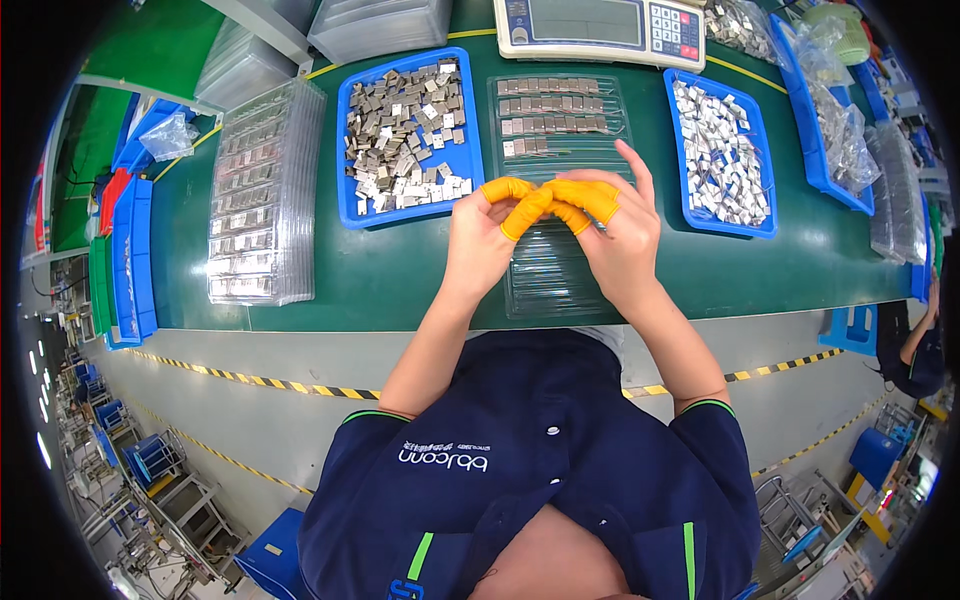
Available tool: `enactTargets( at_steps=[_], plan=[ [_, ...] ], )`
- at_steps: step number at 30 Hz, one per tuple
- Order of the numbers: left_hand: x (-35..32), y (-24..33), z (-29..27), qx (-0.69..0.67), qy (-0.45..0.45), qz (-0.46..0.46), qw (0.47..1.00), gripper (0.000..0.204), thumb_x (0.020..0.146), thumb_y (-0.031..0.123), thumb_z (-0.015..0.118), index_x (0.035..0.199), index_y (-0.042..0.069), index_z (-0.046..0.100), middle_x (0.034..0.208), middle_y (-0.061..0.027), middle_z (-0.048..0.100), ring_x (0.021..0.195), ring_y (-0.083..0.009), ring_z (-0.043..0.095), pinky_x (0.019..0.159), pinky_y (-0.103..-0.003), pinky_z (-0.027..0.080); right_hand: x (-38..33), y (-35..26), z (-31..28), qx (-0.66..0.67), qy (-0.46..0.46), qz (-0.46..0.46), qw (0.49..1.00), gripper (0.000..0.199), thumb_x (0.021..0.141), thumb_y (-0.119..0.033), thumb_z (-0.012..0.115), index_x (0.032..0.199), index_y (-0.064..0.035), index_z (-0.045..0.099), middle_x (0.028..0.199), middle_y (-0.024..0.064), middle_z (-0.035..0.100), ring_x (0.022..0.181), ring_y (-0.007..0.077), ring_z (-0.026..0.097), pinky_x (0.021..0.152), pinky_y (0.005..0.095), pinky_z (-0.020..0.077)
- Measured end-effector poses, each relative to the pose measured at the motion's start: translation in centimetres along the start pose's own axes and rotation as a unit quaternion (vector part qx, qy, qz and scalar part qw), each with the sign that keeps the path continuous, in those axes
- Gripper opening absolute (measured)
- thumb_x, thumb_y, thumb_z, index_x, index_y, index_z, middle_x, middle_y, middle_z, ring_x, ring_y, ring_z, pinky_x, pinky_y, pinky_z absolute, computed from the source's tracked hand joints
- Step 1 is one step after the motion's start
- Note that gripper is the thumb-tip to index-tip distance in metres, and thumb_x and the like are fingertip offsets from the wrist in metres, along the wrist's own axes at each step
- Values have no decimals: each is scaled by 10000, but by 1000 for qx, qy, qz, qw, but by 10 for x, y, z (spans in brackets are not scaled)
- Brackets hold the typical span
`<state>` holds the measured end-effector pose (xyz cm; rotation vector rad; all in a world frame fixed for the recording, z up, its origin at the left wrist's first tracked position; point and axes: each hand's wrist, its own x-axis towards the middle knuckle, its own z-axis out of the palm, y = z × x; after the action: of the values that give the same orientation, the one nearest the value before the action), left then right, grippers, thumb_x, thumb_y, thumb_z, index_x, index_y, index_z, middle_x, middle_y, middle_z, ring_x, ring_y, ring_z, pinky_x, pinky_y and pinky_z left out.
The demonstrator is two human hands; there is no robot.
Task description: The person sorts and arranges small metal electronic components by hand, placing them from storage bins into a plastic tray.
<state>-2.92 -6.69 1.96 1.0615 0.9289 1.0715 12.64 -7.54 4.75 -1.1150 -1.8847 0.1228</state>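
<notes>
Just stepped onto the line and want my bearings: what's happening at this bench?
A person's left hand and right hand, fingers in orange finger cots, meet over a clear compartment tray partly loaded with small metal parts. Whether they pinch a part is hidden. Blue bins of loose parts flank it.

Green worktable (380, 285) above grey floor (300, 395) with striped tape (250, 378)

1. lighting: bright, even, from overhead; colours vivid.
2. shadows: soft, faint beneath the hands on the green table (400, 280).
3. glare: pale sheen on the clear trays (262, 190).
4. distortion: strong fisheye bend, black corners.
5. focus: centre sharp, rim slightly soft.
</notes>
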Motion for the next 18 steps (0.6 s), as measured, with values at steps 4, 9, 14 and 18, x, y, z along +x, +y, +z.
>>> enactTargets(
  at_steps=[4, 9, 14, 18],
  plan=[
    [1, 4, 3, 31, 31, 32, 999, 149, 855, 81, 588, 940, -35, 548, 870, -63, 602, 804, -129, 592, 743, -256, 479, 6, -3, 4, 55, -13, 88, 995, 371, 663, 18, 676, 1021, -53, 612, 888, 60, 664, 838, 225, 620, 882, 356, 442],
    [3, 10, -6, -43, -20, 45, 998, 128, 880, 75, 546, 963, -22, 536, 878, -58, 590, 825, -125, 574, 758, -245, 457, 13, -4, 0, 193, -46, 192, 961, 490, 727, 46, 638, 1191, -51, 516, 912, 60, 650, 906, 138, 594, 871, 301, 435],
    [3, 14, -9, -23, -47, 30, 998, 138, 896, 95, 528, 979, -14, 532, 878, -54, 588, 816, -119, 569, 765, -243, 456, 18, 19, -5, 161, 25, 198, 967, 384, 730, 22, 645, 1096, -78, 591, 899, 71, 637, 889, 192, 596, 832, 289, 442],
    [6, 11, -6, -2, -1, 22, 1000, 151, 901, 111, 525, 987, -13, 530, 877, -49, 589, 809, -112, 565, 757, -241, 452, 28, 6, -15, 68, -51, 79, 993, 290, 702, -75, 686, 986, -110, 640, 1045, 48, 593, 1048, 227, 516, 940, 364, 378]
  ],
)
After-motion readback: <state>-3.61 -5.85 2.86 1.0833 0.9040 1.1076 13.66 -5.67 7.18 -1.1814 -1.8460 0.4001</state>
